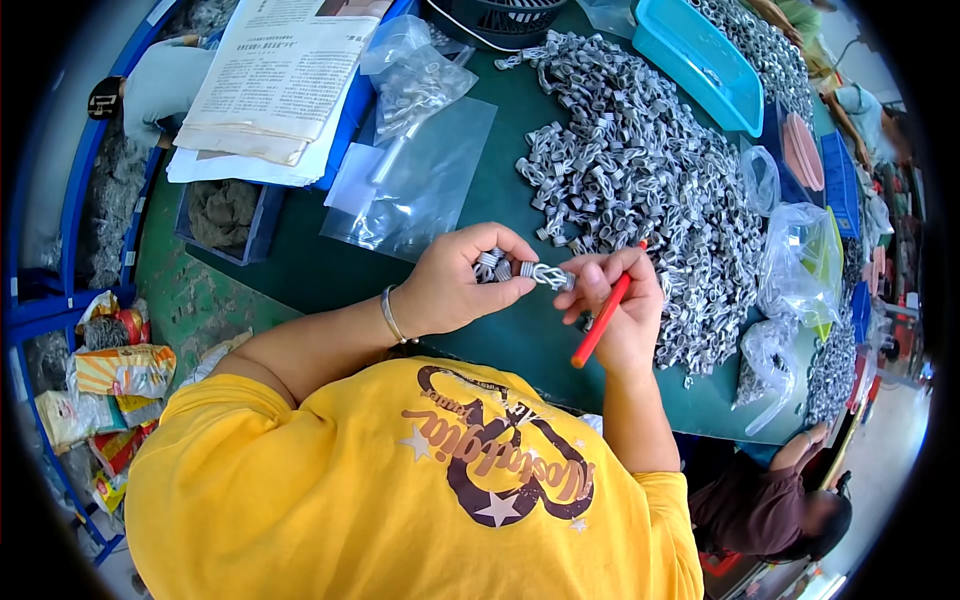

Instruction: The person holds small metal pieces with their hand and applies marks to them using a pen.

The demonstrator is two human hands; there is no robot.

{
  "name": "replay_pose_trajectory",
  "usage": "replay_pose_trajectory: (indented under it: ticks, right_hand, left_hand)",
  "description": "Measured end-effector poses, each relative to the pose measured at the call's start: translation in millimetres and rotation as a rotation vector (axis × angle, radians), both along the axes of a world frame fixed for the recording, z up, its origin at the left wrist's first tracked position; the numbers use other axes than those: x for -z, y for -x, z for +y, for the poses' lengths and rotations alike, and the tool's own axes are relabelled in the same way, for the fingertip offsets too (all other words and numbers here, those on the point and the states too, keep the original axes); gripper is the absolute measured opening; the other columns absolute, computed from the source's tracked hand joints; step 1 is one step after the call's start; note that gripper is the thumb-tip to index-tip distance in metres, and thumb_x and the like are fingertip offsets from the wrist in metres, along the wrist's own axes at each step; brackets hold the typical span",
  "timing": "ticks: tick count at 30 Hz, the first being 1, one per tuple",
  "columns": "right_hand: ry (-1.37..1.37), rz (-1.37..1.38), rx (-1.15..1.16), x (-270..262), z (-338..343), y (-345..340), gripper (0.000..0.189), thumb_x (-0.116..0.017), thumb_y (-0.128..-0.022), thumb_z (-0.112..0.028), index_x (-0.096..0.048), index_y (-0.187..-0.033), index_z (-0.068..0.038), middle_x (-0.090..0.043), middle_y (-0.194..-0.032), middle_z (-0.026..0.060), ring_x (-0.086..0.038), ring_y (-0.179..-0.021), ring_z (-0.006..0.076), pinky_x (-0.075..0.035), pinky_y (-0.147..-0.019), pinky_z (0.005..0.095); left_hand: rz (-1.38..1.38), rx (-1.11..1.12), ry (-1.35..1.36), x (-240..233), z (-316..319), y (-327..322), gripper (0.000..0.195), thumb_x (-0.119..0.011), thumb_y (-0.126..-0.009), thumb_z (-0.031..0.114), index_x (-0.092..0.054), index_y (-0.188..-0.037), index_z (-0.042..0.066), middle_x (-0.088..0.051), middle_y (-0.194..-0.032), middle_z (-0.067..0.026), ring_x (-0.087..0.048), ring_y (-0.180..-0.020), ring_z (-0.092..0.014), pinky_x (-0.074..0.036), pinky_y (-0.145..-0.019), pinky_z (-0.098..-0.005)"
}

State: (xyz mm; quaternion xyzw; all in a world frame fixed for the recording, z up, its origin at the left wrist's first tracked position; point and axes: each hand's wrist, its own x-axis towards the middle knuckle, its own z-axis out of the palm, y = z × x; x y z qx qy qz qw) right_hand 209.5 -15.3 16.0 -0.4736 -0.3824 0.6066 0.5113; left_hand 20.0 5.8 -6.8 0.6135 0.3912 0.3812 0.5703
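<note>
My left hand [465,289] holds several small grey metal pieces with ribbed collars and looped wire between thumb and fingers. One twisted metal piece [551,276] reaches out of that grip towards my right hand [624,296], whose fingertips are at its far end. A slim red pencil-like stick [606,322] lies across the right palm, held by the fingers, with its blunt end pointing down towards my body. Just beyond the right hand spreads a large heap of similar metal pieces [637,165] on the green table [345,274]. My fingers hide part of the held pieces.
A clear plastic bag [424,82] of parts lies by a stack of newspapers [277,75]. A turquoise tray [701,67] rests at the heap's far side. Plastic bags [799,255] stand at right. A dark bin [259,225] is at left. Other people work around the table.
</note>
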Motion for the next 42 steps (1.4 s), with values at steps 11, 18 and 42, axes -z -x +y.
replay_pose_trajectory:
  ticks: [11, 18, 42]
  right_hand:
    - [-0.367, 0.028, -0.089, 30, -7, 2, 0.025, -0.056, -0.076, 0.014, -0.039, -0.076, -0.004, -0.057, -0.094, 0.0164, -0.060, -0.085, 0.0213, -0.052, -0.072, 0.0272]
    - [-0.595, -0.227, 0.073, 29, -9, 4, 0.033, -0.062, -0.069, 0.015, -0.037, -0.077, -0.004, -0.053, -0.097, 0.0185, -0.060, -0.089, 0.0249, -0.052, -0.074, 0.0291]
    - [-0.686, -1.510, -0.100, 27, 41, 15, 0.022, -0.068, -0.064, -0.013, -0.048, -0.070, -0.008, -0.053, -0.065, 0.0088, -0.051, -0.069, 0.0277, -0.035, -0.059, 0.0396]
  left_hand:
    - [-0.135, 0.000, -0.057, -10, -1, -4, 0.022, -0.068, -0.072, 0.004, -0.061, -0.092, 0.001, -0.060, -0.076, -0.0011, -0.054, -0.070, -0.004, -0.044, -0.062, -0.0182]
    - [-0.194, 0.014, 0.080, -8, -1, -1, 0.019, -0.064, -0.076, 0.001, -0.057, -0.093, 0.000, -0.060, -0.079, -0.0038, -0.054, -0.061, -0.006, -0.042, -0.053, -0.0185]
    - [-0.649, -0.166, 0.727, 6, 10, 14, 0.010, -0.059, -0.083, 0.010, -0.053, -0.090, 0.008, -0.050, -0.074, 0.0002, -0.048, -0.060, -0.007, -0.036, -0.046, -0.0209]
